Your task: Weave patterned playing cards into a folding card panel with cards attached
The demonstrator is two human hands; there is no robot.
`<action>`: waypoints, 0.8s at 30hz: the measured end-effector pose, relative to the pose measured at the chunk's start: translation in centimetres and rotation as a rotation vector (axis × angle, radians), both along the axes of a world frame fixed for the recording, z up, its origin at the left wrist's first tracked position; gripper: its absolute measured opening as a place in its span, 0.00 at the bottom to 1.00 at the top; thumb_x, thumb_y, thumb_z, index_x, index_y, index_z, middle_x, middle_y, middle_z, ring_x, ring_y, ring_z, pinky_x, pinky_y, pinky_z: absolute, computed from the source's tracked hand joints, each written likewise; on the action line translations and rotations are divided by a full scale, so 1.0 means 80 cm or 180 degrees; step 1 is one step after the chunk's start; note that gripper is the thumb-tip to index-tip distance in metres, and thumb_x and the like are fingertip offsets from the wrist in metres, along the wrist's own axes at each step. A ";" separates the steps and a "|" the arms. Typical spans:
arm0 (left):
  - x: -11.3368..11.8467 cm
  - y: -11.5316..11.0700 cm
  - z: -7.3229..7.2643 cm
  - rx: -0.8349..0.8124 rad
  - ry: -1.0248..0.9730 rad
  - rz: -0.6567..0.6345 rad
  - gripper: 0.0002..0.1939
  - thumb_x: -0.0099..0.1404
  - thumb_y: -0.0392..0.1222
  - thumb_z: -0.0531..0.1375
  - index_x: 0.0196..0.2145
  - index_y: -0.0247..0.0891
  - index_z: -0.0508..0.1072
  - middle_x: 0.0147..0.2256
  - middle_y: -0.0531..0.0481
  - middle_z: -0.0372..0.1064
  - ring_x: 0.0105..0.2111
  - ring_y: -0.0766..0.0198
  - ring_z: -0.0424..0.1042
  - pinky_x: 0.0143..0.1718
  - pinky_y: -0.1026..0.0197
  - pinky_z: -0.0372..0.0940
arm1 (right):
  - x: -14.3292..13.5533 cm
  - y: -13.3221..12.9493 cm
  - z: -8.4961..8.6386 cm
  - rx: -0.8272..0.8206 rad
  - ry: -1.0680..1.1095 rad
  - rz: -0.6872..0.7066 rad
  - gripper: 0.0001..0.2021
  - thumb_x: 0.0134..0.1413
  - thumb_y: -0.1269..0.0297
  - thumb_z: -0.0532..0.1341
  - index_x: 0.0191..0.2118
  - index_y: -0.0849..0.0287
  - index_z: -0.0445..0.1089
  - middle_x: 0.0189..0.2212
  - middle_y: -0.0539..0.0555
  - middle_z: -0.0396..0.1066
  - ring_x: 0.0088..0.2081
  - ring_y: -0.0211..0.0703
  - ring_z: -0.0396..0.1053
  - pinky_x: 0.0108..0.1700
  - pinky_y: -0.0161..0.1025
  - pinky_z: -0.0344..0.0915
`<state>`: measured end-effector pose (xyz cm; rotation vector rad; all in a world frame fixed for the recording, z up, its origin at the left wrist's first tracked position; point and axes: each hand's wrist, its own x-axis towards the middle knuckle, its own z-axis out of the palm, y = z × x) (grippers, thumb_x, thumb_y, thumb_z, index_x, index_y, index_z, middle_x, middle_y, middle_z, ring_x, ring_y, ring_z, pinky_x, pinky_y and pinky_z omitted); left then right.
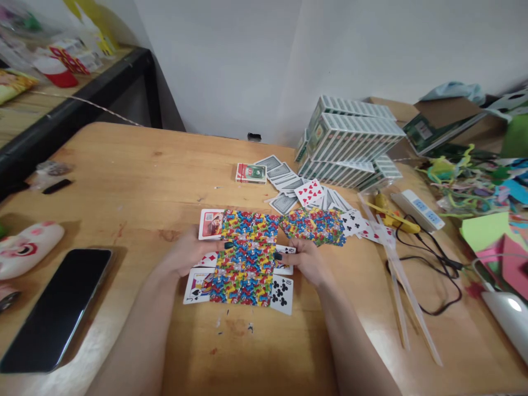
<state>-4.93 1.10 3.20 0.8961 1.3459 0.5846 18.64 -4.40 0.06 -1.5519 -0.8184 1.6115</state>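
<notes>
In front of me lies a panel of colourful patterned pieces (247,275) in three rows, with playing-card ends sticking out on both sides. My left hand (190,250) is at the left edge of the middle row, a dark-nailed finger stretched over the pattern and the rest closed by a red diamond card (206,259). At the opposite edge, my right hand (307,261) pinches a queen card (284,268), its thumb on top. Below are a jack of spades (198,289) and a ten of clubs (281,293). A second patterned strip (313,224) lies beyond my right hand.
Loose cards (284,181) and a red-green card box (251,173) lie behind, before stacked card boxes (355,137). On the right are clear glue sticks (402,297), a yellow glue gun (394,214), a power strip (418,209) and black cable. A phone (58,308) lies left.
</notes>
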 end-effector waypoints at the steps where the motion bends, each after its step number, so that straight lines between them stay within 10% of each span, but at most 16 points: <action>1: 0.000 0.000 0.000 0.0009 -0.0023 -0.0013 0.14 0.39 0.35 0.66 0.28 0.36 0.70 0.24 0.53 0.74 0.26 0.60 0.73 0.24 0.64 0.66 | 0.001 0.000 0.000 -0.0002 0.0022 0.0014 0.18 0.25 0.65 0.68 0.14 0.59 0.55 0.11 0.42 0.59 0.15 0.30 0.53 0.20 0.31 0.47; 24: -0.002 0.002 -0.004 -0.0032 0.0004 -0.0005 0.16 0.39 0.37 0.67 0.29 0.36 0.71 0.27 0.51 0.75 0.26 0.60 0.73 0.26 0.62 0.67 | 0.005 0.000 -0.003 0.0361 0.0096 -0.0205 0.17 0.31 0.66 0.68 0.15 0.59 0.56 0.11 0.42 0.55 0.15 0.30 0.49 0.19 0.32 0.43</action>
